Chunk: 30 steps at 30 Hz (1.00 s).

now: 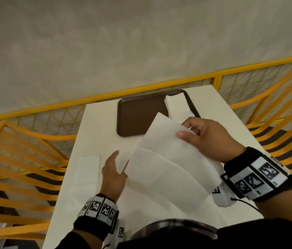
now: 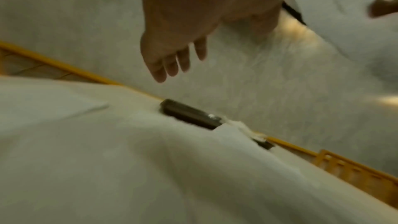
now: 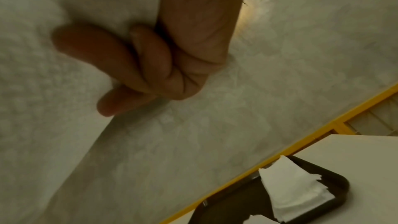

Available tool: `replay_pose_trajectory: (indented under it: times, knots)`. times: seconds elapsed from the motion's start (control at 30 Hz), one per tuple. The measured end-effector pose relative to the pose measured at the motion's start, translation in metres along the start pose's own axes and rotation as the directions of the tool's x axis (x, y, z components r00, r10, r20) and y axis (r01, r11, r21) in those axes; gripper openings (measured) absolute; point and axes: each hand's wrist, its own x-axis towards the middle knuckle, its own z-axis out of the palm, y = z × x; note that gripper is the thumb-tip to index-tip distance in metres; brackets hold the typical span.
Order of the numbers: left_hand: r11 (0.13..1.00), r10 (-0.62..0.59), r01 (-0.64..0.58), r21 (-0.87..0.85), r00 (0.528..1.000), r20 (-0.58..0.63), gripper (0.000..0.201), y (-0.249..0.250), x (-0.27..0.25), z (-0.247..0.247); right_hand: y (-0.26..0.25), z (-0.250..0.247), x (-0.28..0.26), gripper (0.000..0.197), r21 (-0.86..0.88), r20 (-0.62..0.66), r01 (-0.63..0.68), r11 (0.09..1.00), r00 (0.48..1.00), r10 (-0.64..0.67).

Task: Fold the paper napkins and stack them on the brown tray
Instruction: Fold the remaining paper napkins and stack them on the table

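We are pinching a paper napkin (image 1: 168, 159) in our right hand (image 1: 211, 139) above the bench (image 1: 231, 126); our left hand (image 1: 113, 175), fingers relaxed apart, is holding nothing.

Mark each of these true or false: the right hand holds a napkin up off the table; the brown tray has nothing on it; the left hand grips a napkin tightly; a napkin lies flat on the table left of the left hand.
1. The right hand holds a napkin up off the table: true.
2. The brown tray has nothing on it: false. A stack of folded napkins lies at its right side.
3. The left hand grips a napkin tightly: false. Its fingers are straight and spread, beside the raised napkin.
4. A napkin lies flat on the table left of the left hand: true, the flat napkin.
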Motion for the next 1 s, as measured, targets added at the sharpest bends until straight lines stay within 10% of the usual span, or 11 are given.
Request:
replay_pose_trajectory:
  times: [0.07,0.2,0.27,0.4,0.57,1.0]
  knots:
    - [0.946,-0.015,0.077,-0.316,0.981,0.194,0.035,0.026,-0.007,-0.005,-0.005,-0.002,0.002,0.01,0.016,-0.023,0.02,1.0,1.0,-0.02]
    - [0.539,0.002,0.435,-0.721,0.856,0.518,0.079,0.045,-0.012,-0.019,-0.004,-0.003,0.006,0.014,0.039,-0.112,-0.007,0.999,0.994,0.011]
    - [0.468,0.016,0.506,-0.725,0.815,0.579,0.078,0.046,-0.015,-0.023,-0.001,-0.001,0.006,0.016,0.034,-0.157,-0.014,0.999,0.987,0.019]
    - [0.561,0.083,0.486,-0.67,0.773,0.629,0.074,0.047,-0.022,-0.02,0.0,0.01,0.001,0.015,-0.053,-0.172,0.063,0.997,0.982,-0.072]
    - [0.832,0.042,0.216,-0.511,0.894,0.446,0.029,0.063,-0.026,-0.013,-0.008,0.029,-0.008,0.017,-0.255,-0.097,0.255,0.933,0.953,-0.287]
    - [0.772,0.231,0.147,-0.618,0.841,0.488,0.049,0.092,-0.039,-0.023,-0.028,0.073,-0.022,0.044,-0.201,0.189,0.301,0.932,0.946,-0.265]
